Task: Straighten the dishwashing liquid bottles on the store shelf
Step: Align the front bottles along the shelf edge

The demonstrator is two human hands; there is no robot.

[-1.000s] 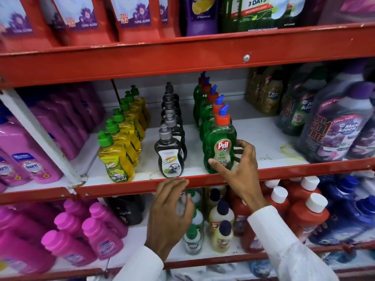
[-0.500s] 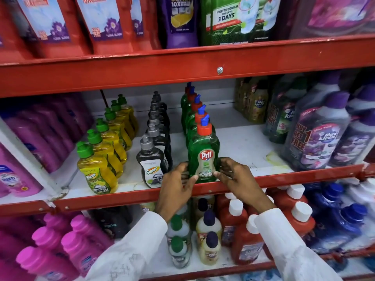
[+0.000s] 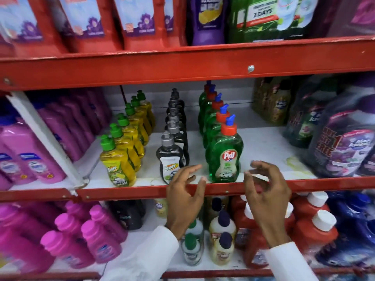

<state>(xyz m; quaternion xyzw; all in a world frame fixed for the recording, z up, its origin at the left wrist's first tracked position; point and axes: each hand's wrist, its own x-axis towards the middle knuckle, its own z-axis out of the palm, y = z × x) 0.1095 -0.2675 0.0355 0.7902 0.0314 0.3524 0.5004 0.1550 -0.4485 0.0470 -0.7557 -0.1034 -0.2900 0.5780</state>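
Red metal store shelving (image 3: 182, 191) fills the view, three tiers stocked with cleaning products. Nearest, at 6 o'clock, both hands are raised in front of the middle tier's front lip. Left hand (image 3: 185, 196) at about 7 o'clock of the front green bottle, fingers spread, holding nothing. Right hand (image 3: 263, 191) at about 5 o'clock of it, fingers curled loosely, also empty; motion blur on the fingertips. Neither hand touches the bottle.

Front green translucent plastic dishwashing bottle with red cap and blue spout (image 3: 224, 153) stands upright at the shelf's front edge, label facing out. Behind it, toward 12 o'clock, the rest of the green row (image 3: 211, 110) recedes in single file. At 9 o'clock of it, a row of black bottles with grey caps (image 3: 172, 142); further at 9 o'clock, a row of yellow bottles with green caps (image 3: 123, 151), angling slightly left.

Judgement: green row looks squared up. Likely step: moving on. The next move calls for sliding left to the black row's front bottle and gripping it low.
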